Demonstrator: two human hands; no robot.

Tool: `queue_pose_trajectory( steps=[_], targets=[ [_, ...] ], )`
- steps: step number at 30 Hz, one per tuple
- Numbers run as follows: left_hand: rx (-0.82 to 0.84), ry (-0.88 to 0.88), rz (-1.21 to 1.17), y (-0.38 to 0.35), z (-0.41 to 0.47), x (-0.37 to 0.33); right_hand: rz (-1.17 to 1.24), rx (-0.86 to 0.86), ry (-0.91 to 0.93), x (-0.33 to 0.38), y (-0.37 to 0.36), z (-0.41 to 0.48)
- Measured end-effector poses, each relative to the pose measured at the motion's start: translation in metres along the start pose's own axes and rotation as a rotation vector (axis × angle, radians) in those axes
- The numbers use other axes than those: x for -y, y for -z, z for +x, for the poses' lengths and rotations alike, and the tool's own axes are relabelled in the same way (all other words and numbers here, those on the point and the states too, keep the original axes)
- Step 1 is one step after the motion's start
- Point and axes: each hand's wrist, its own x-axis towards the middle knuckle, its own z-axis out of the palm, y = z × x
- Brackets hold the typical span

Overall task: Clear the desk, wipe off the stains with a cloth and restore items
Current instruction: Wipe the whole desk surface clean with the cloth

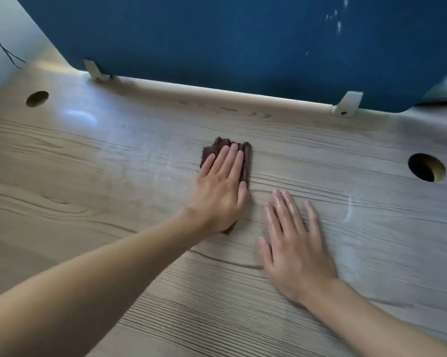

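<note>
The left hand [221,191] presses flat, fingers straight, on a dark brown cloth [245,155] at the middle of the wooden desk [88,189]. Just beside it, the right hand [293,243] rests flat on bare wood, fingers spread. A blue partition [217,42] stands along the far edge, with cable holes near the far left corner [37,98] and the right edge [426,167].

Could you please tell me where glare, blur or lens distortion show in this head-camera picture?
Head view: pale glare on the desk beside the left cable hole; the wide lens bows the blue partition and the desk's back edge; the desk by the right cable hole looks smeared; the left hand on the brown cloth and the right hand are only slightly soft.
</note>
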Motion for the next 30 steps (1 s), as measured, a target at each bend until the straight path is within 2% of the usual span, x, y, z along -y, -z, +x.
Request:
queue_pose_trajectory(
  steps=[3,6,8,11,13,15,19,21,23,26,27,29,30],
  targets=[
    [0.053,-0.303,0.028,0.001,-0.078,-0.02,-0.014,0.016,0.006,0.001,0.001,0.002],
    [0.072,-0.486,0.039,0.002,-0.102,-0.008,-0.025,0.001,0.01,0.001,0.0,0.001],
    [0.075,-0.409,0.019,0.0,-0.078,0.003,-0.016,-0.006,0.005,0.002,-0.001,0.003],
    [0.015,0.034,-0.049,0.005,-0.023,0.011,-0.014,-0.016,0.001,0.001,-0.001,0.001],
    [0.017,0.21,-0.046,0.002,-0.006,0.01,-0.029,-0.024,0.004,0.001,-0.001,0.0],
    [0.005,0.159,-0.035,0.003,-0.022,-0.003,-0.033,-0.027,0.005,0.001,-0.002,0.001],
    [0.018,-0.262,0.03,-0.002,-0.127,-0.036,-0.053,-0.007,-0.005,0.0,-0.001,0.003],
    [0.068,-0.38,0.033,-0.002,-0.138,-0.022,-0.049,-0.006,-0.028,0.005,0.004,-0.001],
    [0.063,-0.283,0.058,-0.001,-0.112,-0.007,0.008,-0.057,-0.1,0.019,0.006,-0.016],
    [0.054,0.099,-0.02,0.004,-0.061,0.01,0.06,-0.066,-0.058,0.046,-0.002,-0.063],
    [0.046,0.17,-0.038,0.002,-0.056,0.009,0.06,-0.056,-0.042,0.051,-0.005,-0.076],
    [0.019,0.152,-0.037,-0.003,-0.074,-0.003,0.045,-0.048,-0.034,0.051,-0.009,-0.083],
    [-0.012,0.067,-0.018,-0.005,-0.096,-0.01,0.041,-0.06,-0.052,0.051,-0.01,-0.081]
  ],
)
